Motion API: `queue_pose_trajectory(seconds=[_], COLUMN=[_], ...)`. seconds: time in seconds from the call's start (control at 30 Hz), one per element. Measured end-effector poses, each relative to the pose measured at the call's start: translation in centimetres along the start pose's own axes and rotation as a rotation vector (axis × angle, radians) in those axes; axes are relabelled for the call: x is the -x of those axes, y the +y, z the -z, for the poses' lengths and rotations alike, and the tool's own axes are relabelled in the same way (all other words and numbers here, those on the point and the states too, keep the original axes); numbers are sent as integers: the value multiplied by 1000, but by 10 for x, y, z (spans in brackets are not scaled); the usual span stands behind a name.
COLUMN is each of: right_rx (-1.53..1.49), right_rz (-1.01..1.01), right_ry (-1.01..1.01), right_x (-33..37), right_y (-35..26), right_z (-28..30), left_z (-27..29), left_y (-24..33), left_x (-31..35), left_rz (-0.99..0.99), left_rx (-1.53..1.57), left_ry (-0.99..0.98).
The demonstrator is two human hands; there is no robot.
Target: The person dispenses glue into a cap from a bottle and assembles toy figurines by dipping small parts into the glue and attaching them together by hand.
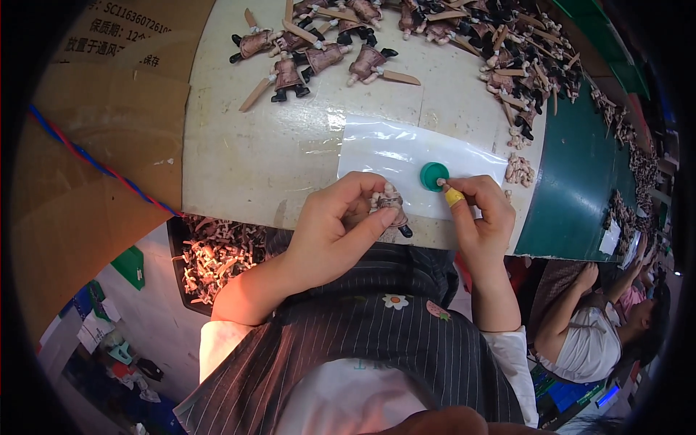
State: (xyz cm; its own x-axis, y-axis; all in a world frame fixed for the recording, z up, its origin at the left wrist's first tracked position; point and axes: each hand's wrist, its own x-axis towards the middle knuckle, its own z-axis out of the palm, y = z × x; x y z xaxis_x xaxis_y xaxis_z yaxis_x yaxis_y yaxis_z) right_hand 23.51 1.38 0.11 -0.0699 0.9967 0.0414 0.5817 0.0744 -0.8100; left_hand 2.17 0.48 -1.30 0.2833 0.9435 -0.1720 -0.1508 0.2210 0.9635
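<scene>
Left hand [335, 225] is curled shut round a small figurine [391, 206], thumb and fingers pinching its body; the doll sits at the near edge of the table [246, 159], over the clear plastic sheet [395, 156], dark feet pointing right and near. Right hand [480, 210] is closed to a fingertip pinch on a tiny pale part, prob. an arm or hand piece, held just beside the green cap [433, 175]. The forefinger has yellow tape round it.

Doing it well, as I read it: the cap likely holds glue, so dip only the end of the small part, w/ a light touch, no blob. Keep the doll steady in the left grip, socket turned toward the right hand, and bring the part across low over the sheet so drips land on plastic, not the table. Press straight in, hold briefly.

Hard to make out: what's in the cap, too small to tell. The part in the right fingers is mostly covered by them, shape unclear. The doll's head and upper body are hidden behind the left fingers, so can't say which limbs are on. Far piles of figurines [319, 54] w/ sticks blur toward the rim. The tray of loose parts [217, 257] under the table's left near edge is half hidden. A co-worker [602, 326] at right is cut off by the rim.
</scene>
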Motion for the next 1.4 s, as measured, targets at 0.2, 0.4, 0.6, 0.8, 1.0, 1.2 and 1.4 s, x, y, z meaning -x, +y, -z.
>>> queue_pose_trajectory(seconds=[0.2, 0.4, 0.6, 0.8, 1.0, 1.2, 1.4], right_rx=[93, -141, -649, -714, -632, -695, -698], right_rz=[71, 37, 15, -40, -29, -123, -123], right_ry=[24, 114, -45, -69, -196, -244, -220], right_x=[-1, 12, 27, 37, 32, 38, 42], right_y=[-7, -13, -26, -23, -16, -15, -10], right_z=[-1, 11, 9, 5, 18, 12, 0], left_z=[0, -7, -12, -21, -20, -26, -27], left_y=[-6, 0, -1, 8, 16, 13, 7], left_x=[0, 2, 8, 13, 10, 18, 20], left_rz=[-42, -21, -30, -91, -338, -347, -352], left_rx=[-40, 160, 120, 62, -403, -481, -479], left_ry=[16, -28, -102, -114, -134, -94, -46])
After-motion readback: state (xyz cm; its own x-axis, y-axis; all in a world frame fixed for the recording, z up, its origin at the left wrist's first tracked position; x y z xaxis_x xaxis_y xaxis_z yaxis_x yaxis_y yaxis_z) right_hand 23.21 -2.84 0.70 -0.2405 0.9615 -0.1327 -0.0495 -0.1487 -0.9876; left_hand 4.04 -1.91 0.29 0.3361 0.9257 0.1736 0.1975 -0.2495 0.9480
